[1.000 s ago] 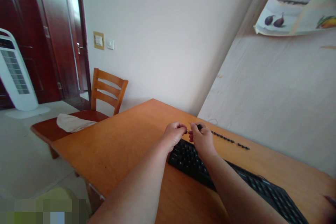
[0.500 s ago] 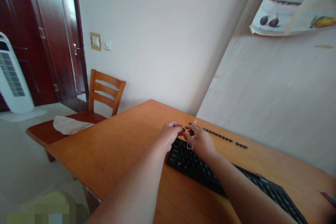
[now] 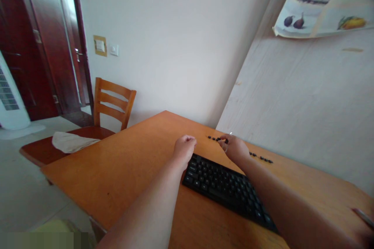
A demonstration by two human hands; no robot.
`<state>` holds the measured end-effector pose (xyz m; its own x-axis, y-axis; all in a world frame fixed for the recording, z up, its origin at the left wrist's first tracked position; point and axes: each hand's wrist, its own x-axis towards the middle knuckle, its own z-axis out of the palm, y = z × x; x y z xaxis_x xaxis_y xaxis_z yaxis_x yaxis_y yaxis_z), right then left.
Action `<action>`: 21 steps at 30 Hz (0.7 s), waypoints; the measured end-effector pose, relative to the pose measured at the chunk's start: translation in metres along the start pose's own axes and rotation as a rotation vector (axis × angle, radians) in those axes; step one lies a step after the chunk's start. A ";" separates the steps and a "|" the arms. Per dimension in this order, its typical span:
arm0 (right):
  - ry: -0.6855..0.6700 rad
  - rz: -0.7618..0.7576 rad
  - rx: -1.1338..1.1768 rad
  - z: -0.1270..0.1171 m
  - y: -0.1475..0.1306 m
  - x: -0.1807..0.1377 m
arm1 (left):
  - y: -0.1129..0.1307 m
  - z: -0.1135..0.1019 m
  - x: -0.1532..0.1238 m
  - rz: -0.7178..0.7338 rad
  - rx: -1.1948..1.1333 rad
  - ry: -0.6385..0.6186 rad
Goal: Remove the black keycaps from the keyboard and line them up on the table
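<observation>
A black keyboard [image 3: 222,186] lies slantwise on the wooden table, its right part hidden under my right forearm. My left hand [image 3: 184,148] is closed in a loose curl just past the keyboard's left end, with nothing visible in it. Behind the keyboard runs a row of small black keycaps [image 3: 213,138]. My right hand [image 3: 235,147] reaches over this row and covers its middle. Its fingers grip a wire keycap puller [image 3: 225,147] with thin loops, and the fingertips are at the keycaps. Whether they also pinch a keycap is too small to tell.
A wooden chair [image 3: 113,103] with a pale cloth [image 3: 71,142] on its seat stands at the table's left side. A large pale board [image 3: 298,97] leans behind the table. A pen-like object [image 3: 362,216] lies at the right edge.
My right hand has moved right and away from my left hand, to the keycap row. The dark piece between my hands no longer shows there. The view has shifted slightly right.
</observation>
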<state>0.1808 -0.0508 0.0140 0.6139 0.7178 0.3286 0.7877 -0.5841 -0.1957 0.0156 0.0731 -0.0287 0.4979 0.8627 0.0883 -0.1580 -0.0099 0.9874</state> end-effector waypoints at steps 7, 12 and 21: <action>-0.094 0.036 -0.018 0.026 0.019 0.020 | -0.011 -0.001 0.005 -0.022 0.070 0.017; -0.141 0.016 0.002 0.047 0.010 0.034 | -0.015 0.000 0.007 -0.025 0.121 -0.012; -0.164 0.019 0.001 0.065 0.006 0.057 | -0.020 0.000 0.010 -0.016 0.176 -0.032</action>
<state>0.2238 0.0116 -0.0288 0.6285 0.7591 0.1696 0.7761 -0.5976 -0.2014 0.0241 0.0818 -0.0479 0.5268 0.8467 0.0742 0.0001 -0.0874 0.9962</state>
